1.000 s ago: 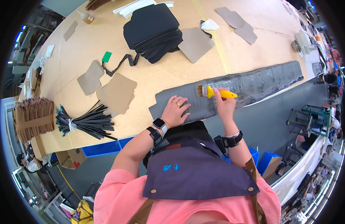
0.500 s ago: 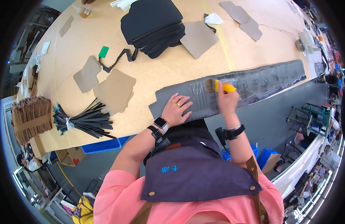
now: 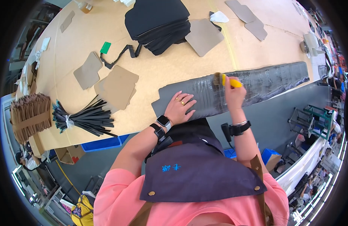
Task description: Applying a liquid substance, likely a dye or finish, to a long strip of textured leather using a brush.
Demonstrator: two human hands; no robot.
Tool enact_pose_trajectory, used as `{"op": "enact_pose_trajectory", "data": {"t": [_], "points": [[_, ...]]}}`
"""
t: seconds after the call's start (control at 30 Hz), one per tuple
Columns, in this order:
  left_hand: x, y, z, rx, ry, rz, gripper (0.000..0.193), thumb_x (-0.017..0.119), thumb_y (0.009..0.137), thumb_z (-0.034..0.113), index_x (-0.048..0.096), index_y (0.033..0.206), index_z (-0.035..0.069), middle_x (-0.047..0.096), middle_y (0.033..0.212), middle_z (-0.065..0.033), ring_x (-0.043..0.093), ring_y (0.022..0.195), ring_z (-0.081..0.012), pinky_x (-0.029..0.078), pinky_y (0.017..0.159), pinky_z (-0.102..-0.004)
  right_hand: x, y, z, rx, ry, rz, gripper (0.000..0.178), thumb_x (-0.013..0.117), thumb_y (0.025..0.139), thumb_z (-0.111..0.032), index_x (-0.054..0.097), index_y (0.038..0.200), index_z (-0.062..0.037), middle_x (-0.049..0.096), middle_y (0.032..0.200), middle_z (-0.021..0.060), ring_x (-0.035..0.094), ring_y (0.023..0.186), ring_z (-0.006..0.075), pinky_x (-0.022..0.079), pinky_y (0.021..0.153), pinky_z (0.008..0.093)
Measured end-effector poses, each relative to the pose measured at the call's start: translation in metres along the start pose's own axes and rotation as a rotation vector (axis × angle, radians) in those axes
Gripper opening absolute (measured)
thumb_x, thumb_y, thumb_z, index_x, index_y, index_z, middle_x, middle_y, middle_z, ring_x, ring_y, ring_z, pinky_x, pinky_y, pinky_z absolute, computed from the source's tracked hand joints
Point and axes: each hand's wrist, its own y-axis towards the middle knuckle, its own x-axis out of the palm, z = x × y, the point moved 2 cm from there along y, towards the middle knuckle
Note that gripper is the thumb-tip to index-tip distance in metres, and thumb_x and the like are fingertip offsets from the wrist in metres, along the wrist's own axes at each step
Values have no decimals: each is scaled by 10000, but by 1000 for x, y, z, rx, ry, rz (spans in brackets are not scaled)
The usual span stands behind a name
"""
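The right hand [image 3: 233, 94] is closed tight around a brush [image 3: 226, 80] with a yellow handle. A second ago the brush was nearer the left hand. Now it has slid further along the long grey strip [image 3: 256, 84], away from the left hand, with its bristles down on the strip. So the brushing is moving along the strip bit by bit, and a lot of strip on the right side looks like it is not brushed yet.

The left hand [image 3: 180, 107] lies flat and open on the near end of the strip. It grips nothing; it just presses down, in about the same place as before, so the strip does not slip.

The strip lies on the tan table [image 3: 174, 71], close to its front edge. A pile of black pieces [image 3: 159, 22], some brown card shapes [image 3: 115, 86] and a bundle of black straps [image 3: 85, 118] sit further off.
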Motion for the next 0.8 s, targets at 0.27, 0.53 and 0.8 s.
{"op": "enact_pose_trajectory", "data": {"t": [0.27, 0.53, 0.8], "points": [[4, 4, 0, 16, -3, -17, 360, 743, 769, 250, 670, 1099, 125, 591, 1220, -77, 539, 1172, -266, 376, 1087, -488, 31, -28, -46, 57, 330, -117, 176, 699, 911, -200, 674, 877, -28, 587, 618, 41, 504, 555, 78, 424, 522, 264], [-1, -1, 4, 7, 38, -26, 370, 735, 781, 255, 666, 1116, 115, 590, 1235, -96, 536, 1183, -276, 369, 1095, -492, -33, -7, -2, 76, 190, 58, 141, 697, 909, -160, 674, 874, -25, 620, 673, 60, 544, 559, 103, 454, 548, 258], [-18, -6, 14, 26, 54, -17, 347, 703, 832, 219, 649, 1143, 72, 596, 1229, -114, 537, 1181, -296, 394, 1080, -471, -30, -20, -20, 132, 441, -32, 147, 709, 909, -133, 676, 883, 8, 630, 715, -19, 523, 637, 24, 443, 573, 202]]}}
